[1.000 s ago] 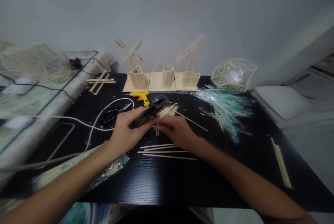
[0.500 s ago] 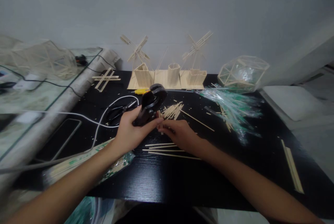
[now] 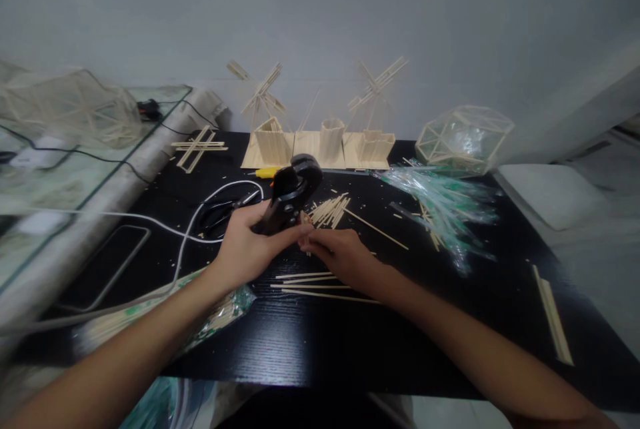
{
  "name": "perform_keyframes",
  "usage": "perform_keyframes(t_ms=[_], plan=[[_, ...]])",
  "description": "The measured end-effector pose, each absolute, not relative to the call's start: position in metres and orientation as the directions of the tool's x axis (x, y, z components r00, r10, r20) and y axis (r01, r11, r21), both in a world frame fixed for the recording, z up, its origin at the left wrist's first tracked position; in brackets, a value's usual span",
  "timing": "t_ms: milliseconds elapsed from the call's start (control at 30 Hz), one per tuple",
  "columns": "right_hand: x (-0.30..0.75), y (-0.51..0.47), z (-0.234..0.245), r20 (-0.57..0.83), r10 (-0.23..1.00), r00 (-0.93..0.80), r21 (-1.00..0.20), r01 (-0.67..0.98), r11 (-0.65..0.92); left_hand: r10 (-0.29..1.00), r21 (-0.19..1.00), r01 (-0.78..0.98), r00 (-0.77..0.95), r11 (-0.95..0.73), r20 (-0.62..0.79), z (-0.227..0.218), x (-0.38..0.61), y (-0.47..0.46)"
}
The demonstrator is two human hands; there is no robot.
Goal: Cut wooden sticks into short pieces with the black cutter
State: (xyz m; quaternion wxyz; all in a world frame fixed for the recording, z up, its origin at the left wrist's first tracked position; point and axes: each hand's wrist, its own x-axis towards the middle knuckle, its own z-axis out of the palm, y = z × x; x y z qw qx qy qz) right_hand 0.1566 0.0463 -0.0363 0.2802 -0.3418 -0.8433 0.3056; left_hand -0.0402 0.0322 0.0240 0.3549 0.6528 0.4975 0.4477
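Observation:
My left hand (image 3: pixel 245 242) is closed around a black hand tool (image 3: pixel 290 192) with a thick, curved head; its exact kind is unclear. Its thumb reaches the fingertips of my right hand (image 3: pixel 345 252). Between those fingertips, my right hand pinches short wooden sticks (image 3: pixel 303 219), partly hidden by the fingers. Just beyond lies a pile of short cut sticks (image 3: pixel 330 210), with one longer stick (image 3: pixel 377 229) pointing out to the right. Several long sticks (image 3: pixel 300 281) lie on the black table (image 3: pixel 280 349) below my hands.
Stick models on wooden bases (image 3: pixel 307 149) stand along the wall, near a yellow-handled tool (image 3: pixel 267 172). A white cable (image 3: pixel 185 242) loops at left, near a bag of sticks (image 3: pixel 225 309). Clear-and-green plastic wrappers (image 3: pixel 440 202) and a stick polyhedron (image 3: pixel 465 139) are at right.
The view has shifted slightly. Both hands keep nearly the same pose, with the black tool in the left and the short sticks pinched in the right.

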Motion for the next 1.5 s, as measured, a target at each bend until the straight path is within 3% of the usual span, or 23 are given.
perform_keyframes(t_ms=[167,933,1200,1500], plan=[[0.157,0.051,-0.044,0.186,0.740,-0.647,-0.728,0.415,0.546,0.967,0.904,0.343,0.110,-0.255,0.231,0.024,-0.042,0.034],[0.161,0.058,-0.042,0.174,0.706,-0.686,-0.734,0.387,0.557,0.967,0.924,0.287,0.090,-0.254,0.237,0.022,-0.039,0.038],[0.161,0.055,-0.013,0.257,0.781,-0.569,-0.820,0.299,0.488,0.962,0.913,0.305,0.080,-0.271,0.259,0.018,-0.037,0.038],[0.157,0.053,-0.021,0.359,0.758,-0.544,-0.764,0.295,0.573,0.958,0.881,0.376,0.129,-0.288,0.258,0.017,-0.045,0.035]])
